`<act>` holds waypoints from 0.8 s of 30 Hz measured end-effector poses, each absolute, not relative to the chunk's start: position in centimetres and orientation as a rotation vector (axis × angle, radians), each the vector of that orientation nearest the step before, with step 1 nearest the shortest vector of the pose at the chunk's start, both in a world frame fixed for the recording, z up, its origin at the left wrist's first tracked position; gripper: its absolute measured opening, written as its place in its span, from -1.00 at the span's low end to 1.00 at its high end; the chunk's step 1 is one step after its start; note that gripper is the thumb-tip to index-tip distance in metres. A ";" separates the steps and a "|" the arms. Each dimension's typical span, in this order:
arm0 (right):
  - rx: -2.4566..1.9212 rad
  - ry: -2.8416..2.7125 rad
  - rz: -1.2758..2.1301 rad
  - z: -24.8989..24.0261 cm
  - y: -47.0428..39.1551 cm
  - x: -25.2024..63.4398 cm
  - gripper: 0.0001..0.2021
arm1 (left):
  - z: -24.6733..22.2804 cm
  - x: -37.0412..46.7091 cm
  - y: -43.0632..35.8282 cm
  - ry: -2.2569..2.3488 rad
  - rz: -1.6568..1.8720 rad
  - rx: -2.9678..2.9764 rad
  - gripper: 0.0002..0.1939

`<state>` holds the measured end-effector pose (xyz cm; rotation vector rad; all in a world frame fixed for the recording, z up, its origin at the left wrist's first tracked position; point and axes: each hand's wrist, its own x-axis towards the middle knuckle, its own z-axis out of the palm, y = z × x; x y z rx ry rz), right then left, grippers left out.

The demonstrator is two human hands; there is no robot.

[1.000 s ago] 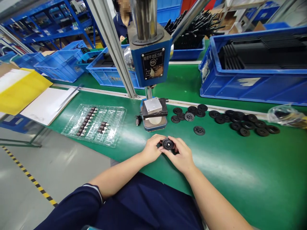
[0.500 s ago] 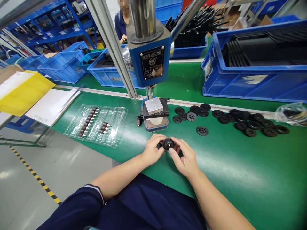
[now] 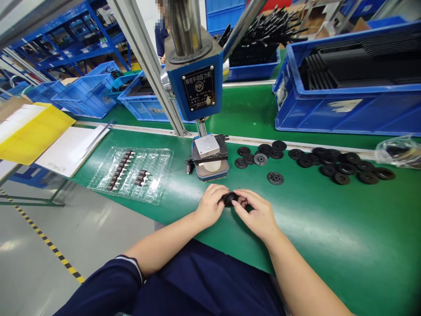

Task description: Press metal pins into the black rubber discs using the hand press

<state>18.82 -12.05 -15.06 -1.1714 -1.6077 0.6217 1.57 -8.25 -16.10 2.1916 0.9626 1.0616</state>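
Close in front of my body, a round black plastic wheel-like part (image 3: 230,199) is pinched between both hands. My left hand (image 3: 210,206) grips its left edge, fingers curled around it. From the right, my right hand (image 3: 258,213) holds the rim, its thumb pressed over the centre. Just beyond the hands stands a hand press (image 3: 202,87); a metal block (image 3: 207,145) and a black fixture (image 3: 222,151) sit under its ram. Several flat black discs (image 3: 275,177) lie right of the press, with thicker black rings (image 3: 347,168) farther right.
A clear plastic tray (image 3: 158,175) on the left holds several small dark cylindrical parts with pale shafts. A large blue bin (image 3: 348,109) of black parts stands at the back right. One small dark part (image 3: 189,167) lies beside the press base. Another person's sleeve (image 3: 160,39) shows behind the press.
My right thumb has moved over the centre of the black part, covering the pale spot seen there before. The camera view has shifted slightly.
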 end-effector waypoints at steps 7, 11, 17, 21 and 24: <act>-1.170 -1.495 0.815 -15.9 -12.2 18.9 -0.74 | -16.2 1.6 -8.3 0.995 1.052 2.143 -0.70; -1.205 -1.416 0.844 -15.9 -12.2 18.8 -0.72 | -16.5 1.7 -8.4 1.025 1.076 2.073 -0.75; -1.214 -1.309 1.066 -15.6 -12.3 18.4 -0.69 | -17.0 1.8 -8.4 1.057 1.110 2.046 -0.78; -1.221 -1.254 1.199 -16.0 -12.3 18.3 -0.66 | -17.1 1.6 -8.4 1.056 1.118 2.111 -0.78; -1.235 -1.214 1.273 -16.1 -12.2 18.3 -0.66 | -17.0 1.5 -8.6 1.048 1.132 2.221 -0.77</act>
